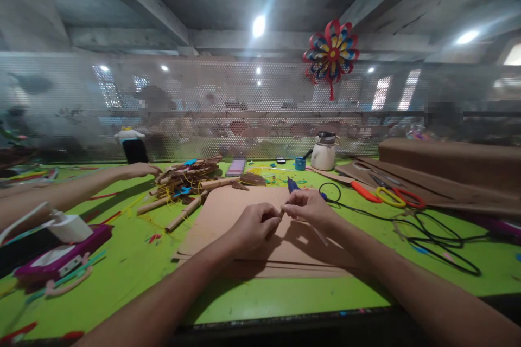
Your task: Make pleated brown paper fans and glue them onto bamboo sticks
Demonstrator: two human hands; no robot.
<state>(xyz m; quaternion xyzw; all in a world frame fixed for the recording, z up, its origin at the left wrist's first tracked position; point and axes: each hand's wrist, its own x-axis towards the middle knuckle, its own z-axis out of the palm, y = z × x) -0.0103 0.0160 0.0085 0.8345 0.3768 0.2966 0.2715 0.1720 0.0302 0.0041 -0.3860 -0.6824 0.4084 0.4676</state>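
My left hand (257, 223) is closed, its fingertips pinched together over a stack of brown paper sheets (222, 217). Close against it, my right hand (308, 209) pinches at the same spot, thumb and forefinger together. Whatever small thing lies between the fingertips is too small to make out. A thin pale strip (321, 237) shows under my right hand. Just behind that hand lies a blue tool that looks like a glue gun (291, 185), partly hidden by the fingers.
Another person's hand (143, 169) reaches toward a heap of brown rolled-paper sticks (191, 179) and yellow strands at left. Scissors (401, 197), an orange-handled knife (365, 192) and a black cord (442, 238) lie right. A purple power strip (65, 255) sits left; a white jug (324, 152) stands behind.
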